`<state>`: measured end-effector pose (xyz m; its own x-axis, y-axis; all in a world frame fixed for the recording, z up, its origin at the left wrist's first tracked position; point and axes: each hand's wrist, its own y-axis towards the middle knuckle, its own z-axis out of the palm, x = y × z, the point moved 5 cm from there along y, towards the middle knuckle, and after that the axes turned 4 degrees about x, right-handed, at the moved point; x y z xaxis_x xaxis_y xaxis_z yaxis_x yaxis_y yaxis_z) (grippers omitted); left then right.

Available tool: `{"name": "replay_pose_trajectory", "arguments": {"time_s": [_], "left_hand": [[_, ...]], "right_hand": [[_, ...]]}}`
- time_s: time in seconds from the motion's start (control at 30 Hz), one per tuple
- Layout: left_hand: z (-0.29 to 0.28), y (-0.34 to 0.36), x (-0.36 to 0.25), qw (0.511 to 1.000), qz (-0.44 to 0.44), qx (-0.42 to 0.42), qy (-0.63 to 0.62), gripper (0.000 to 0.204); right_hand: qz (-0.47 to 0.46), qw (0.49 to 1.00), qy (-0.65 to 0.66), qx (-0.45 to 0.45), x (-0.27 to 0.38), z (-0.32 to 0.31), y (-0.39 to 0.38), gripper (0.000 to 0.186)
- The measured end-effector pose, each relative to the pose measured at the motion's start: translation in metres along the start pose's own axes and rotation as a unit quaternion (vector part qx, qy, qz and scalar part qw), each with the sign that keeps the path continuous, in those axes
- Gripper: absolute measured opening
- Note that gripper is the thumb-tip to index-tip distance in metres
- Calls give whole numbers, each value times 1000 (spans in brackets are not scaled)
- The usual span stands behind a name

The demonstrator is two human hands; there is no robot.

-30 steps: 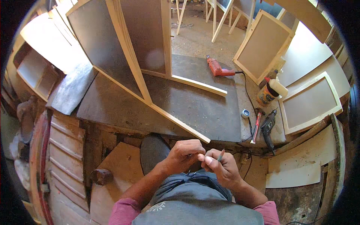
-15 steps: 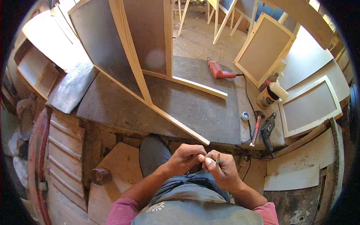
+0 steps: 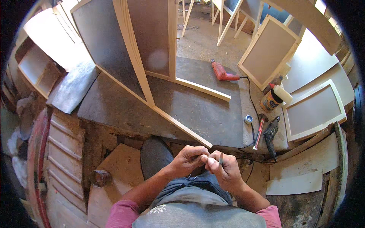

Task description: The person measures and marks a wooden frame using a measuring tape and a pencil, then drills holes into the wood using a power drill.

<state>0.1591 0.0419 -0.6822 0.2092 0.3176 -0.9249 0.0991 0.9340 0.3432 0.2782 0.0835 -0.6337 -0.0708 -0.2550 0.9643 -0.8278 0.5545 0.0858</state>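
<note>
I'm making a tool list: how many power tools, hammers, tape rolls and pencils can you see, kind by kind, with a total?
Power tools: 2 (red drill, black tool)
Hammer: 1
Tape roll: 1
Pencil: 1, in the right hand
Total: 5

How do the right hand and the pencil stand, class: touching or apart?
Touching. The head view shows the right hand closed around the pencil, its upper end sticking up beside the thumb.

White lettering (image 3: pixel 157 209) stands on my grey shirt (image 3: pixel 201 216), between six and seven o'clock. Toward three o'clock, a dark container (image 3: pixel 267 106) carries an orange label (image 3: pixel 270 102), its print too small to read.
</note>
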Motion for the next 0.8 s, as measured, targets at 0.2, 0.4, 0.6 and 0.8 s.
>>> {"name": "replay_pose_trajectory", "arguments": {"time_s": [0.2, 0.4, 0.6, 0.8], "left_hand": [[-4, 6, -5, 1000, -7, -17, 23, 33], [-9, 0, 3, 993, -93, -78, -7, 30], [-12, -8, 10, 990, -102, -93, 4, 28], [-11, -4, 5, 989, -116, -89, -22, 27]], "right_hand": [[8, 1000, -23, -4, -7, -4, 8, 29], [-11, 996, -26, -88, -3, -15, 8, 17], [-13, 996, -62, -56, -10, -19, 9, 17], [-32, 996, -70, -46, -7, -20, 13, 15]]}}
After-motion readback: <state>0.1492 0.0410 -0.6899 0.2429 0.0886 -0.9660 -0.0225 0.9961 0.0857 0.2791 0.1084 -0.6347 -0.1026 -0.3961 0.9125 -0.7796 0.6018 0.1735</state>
